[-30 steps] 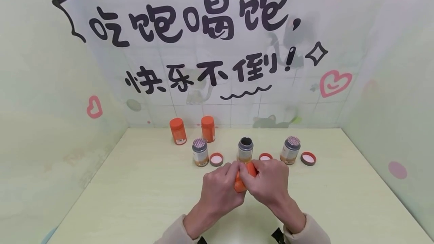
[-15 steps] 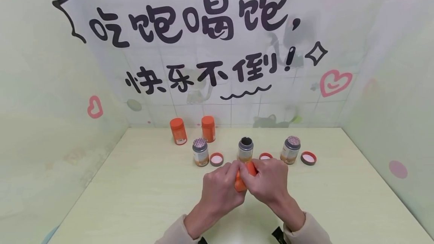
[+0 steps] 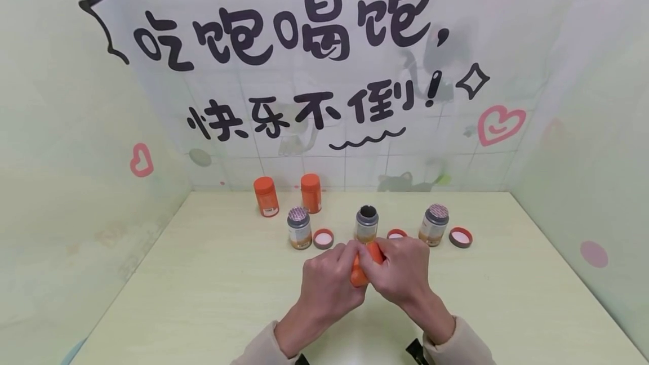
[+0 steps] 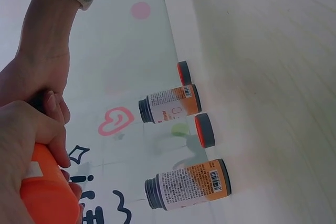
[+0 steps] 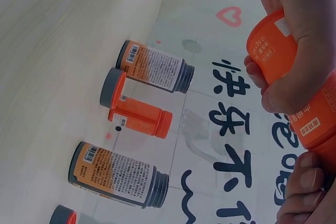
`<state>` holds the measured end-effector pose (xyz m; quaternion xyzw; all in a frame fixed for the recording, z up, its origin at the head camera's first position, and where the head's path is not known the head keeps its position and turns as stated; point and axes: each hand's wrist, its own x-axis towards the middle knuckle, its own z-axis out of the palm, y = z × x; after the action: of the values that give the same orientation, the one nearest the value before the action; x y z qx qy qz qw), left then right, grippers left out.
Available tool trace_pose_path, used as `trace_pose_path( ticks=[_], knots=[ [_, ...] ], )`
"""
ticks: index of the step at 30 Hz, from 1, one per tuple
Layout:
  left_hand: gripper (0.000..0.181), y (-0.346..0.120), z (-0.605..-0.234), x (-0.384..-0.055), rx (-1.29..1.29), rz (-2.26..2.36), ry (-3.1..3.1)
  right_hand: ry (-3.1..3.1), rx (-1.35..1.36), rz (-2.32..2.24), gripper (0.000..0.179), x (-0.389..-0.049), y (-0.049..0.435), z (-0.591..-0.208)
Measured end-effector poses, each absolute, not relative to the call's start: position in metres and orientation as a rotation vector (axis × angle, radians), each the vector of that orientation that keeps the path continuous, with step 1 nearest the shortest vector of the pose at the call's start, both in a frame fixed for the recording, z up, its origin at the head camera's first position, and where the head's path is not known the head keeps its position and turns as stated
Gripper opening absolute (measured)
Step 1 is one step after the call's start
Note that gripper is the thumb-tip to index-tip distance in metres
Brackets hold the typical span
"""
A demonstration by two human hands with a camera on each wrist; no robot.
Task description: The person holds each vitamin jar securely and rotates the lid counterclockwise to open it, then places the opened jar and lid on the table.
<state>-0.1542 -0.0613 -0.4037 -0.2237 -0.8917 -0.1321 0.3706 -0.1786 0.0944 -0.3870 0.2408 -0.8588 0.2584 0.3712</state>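
Note:
Both hands grip one orange bottle (image 3: 359,276) between them, low over the front middle of the table. My left hand (image 3: 332,275) curls round its body, which shows white print in the right wrist view. My right hand (image 3: 405,269) wraps the other end, covering most of it, thumb against the left fingers. Just beyond the hands stands a grey-necked bottle (image 3: 367,221) with a dark, uncovered mouth. A similar bottle (image 3: 300,232) to its left and another bottle (image 3: 434,230) to its right have patterned foil over their mouths.
Upturned red-rimmed caps with white liners lie beside the bottles: a left cap (image 3: 323,239), a middle cap (image 3: 397,234) partly behind my right hand, and a right cap (image 3: 461,237). Two capped orange bottles (image 3: 266,199) stand at the back left, near the printed wall (image 3: 345,168).
Almost nothing differs. My right hand has shifted very slightly to the left; both hands keep their grip on the orange bottle.

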Motion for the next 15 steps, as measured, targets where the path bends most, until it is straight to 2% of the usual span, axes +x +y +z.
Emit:
trace_pose_path(
  ticks=[3,10,15],
  knots=[
    [0.035,-0.061,-0.403,-0.155,-0.582,-0.336,-2.290,-2.177,0.634,0.673,0.038,-0.180,0.096,-0.388],
    [0.038,-0.059,-0.406,-0.155,-0.714,-0.678,-2.376,-2.044,0.813,0.608,0.027,-0.186,0.104,-0.386],
    [0.037,-0.061,-0.407,-0.158,-0.718,-0.658,-2.346,-2.131,0.894,0.607,0.019,-0.187,0.109,-0.382]
  ],
)
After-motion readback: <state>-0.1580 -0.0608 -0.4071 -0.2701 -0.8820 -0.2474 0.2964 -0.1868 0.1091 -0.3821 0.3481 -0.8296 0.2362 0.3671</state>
